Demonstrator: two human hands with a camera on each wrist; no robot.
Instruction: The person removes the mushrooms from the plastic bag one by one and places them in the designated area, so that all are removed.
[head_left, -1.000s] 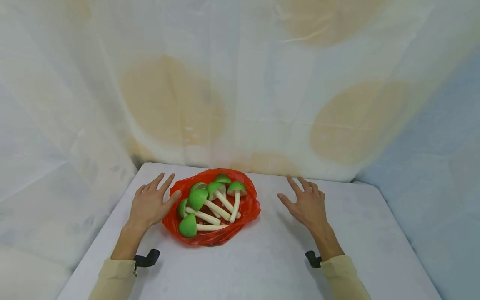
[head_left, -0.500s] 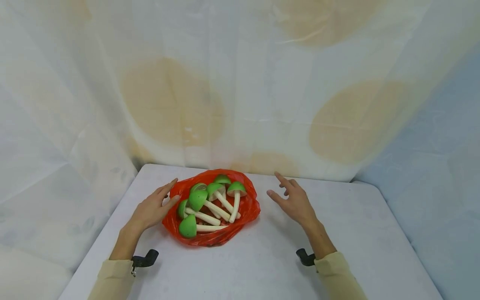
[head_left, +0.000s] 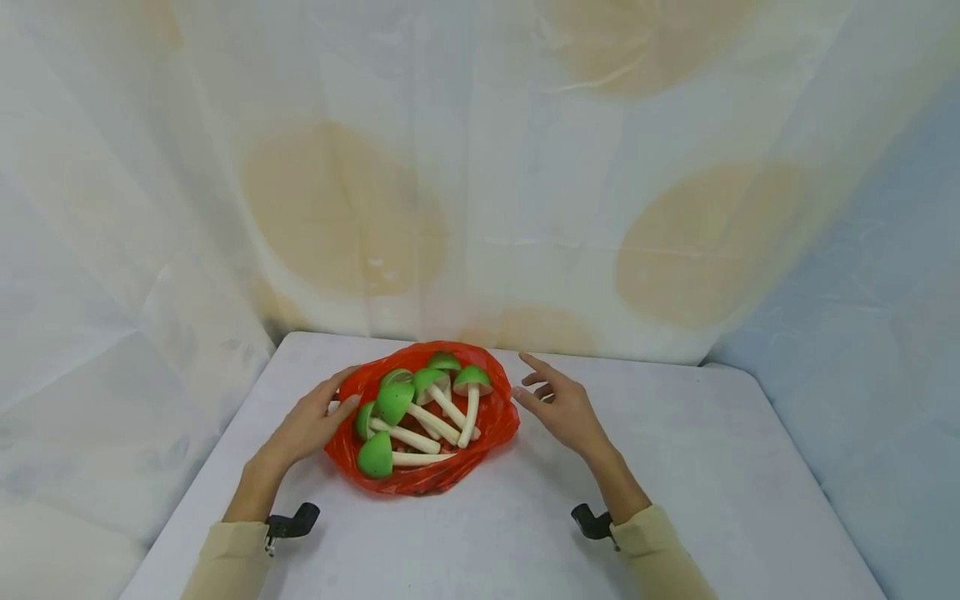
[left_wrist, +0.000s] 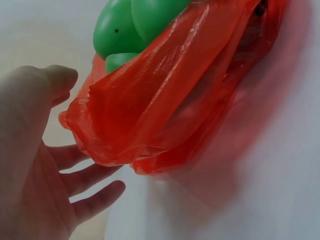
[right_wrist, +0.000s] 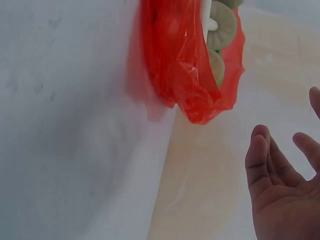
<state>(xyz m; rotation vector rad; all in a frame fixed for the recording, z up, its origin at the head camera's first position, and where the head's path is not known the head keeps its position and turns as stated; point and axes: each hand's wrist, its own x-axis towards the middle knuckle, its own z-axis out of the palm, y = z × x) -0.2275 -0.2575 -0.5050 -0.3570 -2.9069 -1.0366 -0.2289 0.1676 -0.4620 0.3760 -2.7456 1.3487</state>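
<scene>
A red plastic bag (head_left: 500, 412), its mouth spread wide, lies on the white table. Several toy mushrooms with green caps (head_left: 394, 403) and cream stems are heaped inside. My left hand (head_left: 306, 423) is at the bag's left edge, thumb towards the front. In the left wrist view, that hand's fingers (left_wrist: 95, 200) reach partly behind the red plastic (left_wrist: 135, 112); whether they touch it I cannot tell. Just right of the bag is my right hand (head_left: 568, 414), holding nothing. The right wrist view shows a gap between its loosely bent fingers (right_wrist: 257, 160) and the bag (right_wrist: 187, 80).
The white table (head_left: 450, 550) stretches in front of the bag and to its right. A pale curtain (head_left: 525, 167) with tan spots hangs behind it, and pale sheets flank both sides. Each wrist wears a black camera mount (head_left: 294, 521).
My right hand has moved left, close to the bag's right edge. My left hand's spread fingers have drawn together and lowered at the left edge. The bag and mushrooms stay put.
</scene>
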